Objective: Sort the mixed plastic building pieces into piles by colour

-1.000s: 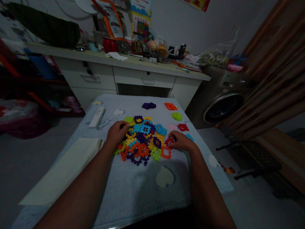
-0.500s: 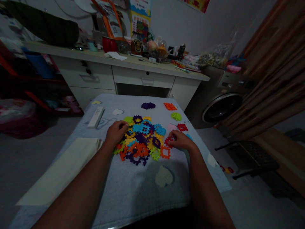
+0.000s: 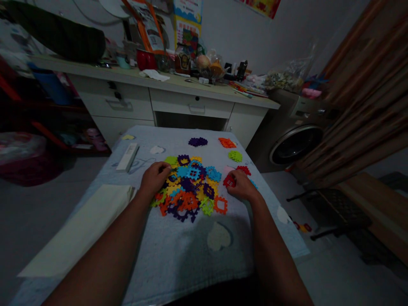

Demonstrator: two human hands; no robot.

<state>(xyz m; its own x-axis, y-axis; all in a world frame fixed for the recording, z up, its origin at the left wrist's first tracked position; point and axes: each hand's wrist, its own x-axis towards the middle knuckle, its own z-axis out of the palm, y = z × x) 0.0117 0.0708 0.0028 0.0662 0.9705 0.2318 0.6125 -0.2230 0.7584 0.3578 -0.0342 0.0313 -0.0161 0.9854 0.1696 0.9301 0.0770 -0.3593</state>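
A mixed pile of flat plastic interlocking building pieces [image 3: 188, 185] in orange, purple, yellow, blue and green lies on the cloth-covered table [image 3: 191, 250]. My left hand [image 3: 155, 177] rests against the pile's left side, fingers curled together; what they hold, if anything, is hidden. To the right of the pile, my right hand [image 3: 241, 185] pinches a red interlocking piece [image 3: 229, 181] with small window slots. Just beyond that hand lies another red piece [image 3: 244, 169], partly covered by it. An orange square-holed piece [image 3: 220, 205] sits at the pile's right edge.
Separate groups of purple pieces [image 3: 197, 141], orange pieces [image 3: 227, 143] and green pieces [image 3: 235, 156] lie toward the far side. At left are a white oblong box [image 3: 128, 157] and a folded pale cloth [image 3: 83, 227]. A cluttered desk [image 3: 191, 89] stands behind.
My right hand has lifted the red piece away from the pile's right edge, slightly up and to the right, and turned it. My left hand stays nearly still.
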